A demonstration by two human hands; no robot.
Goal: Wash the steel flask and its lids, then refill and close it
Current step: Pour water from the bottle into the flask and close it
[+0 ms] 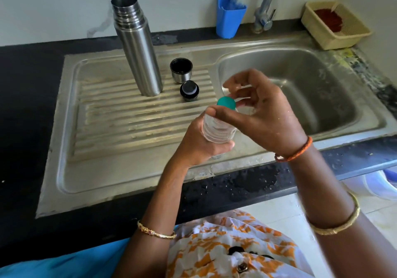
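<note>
Your left hand (200, 142) grips the clear water bottle (217, 127) while your right hand (260, 114) pinches its green cap (226, 102) (thumb and fingertips curled on it), over the draining board (111, 123) where the open steel flask (137, 48) stands upright beside its steel cup lid (181, 70) and black stopper (189, 90).

A black counter (25, 110) is fitted with a steel sink unit (64, 170). On its ribbed drainboard, the open steel flask (139, 50) is stood upright, with the cup lid (181, 70) and black stopper (189, 91) just beside it. A blue cup (229, 18) and cream basket (335, 24) are set along the back edge.
</note>
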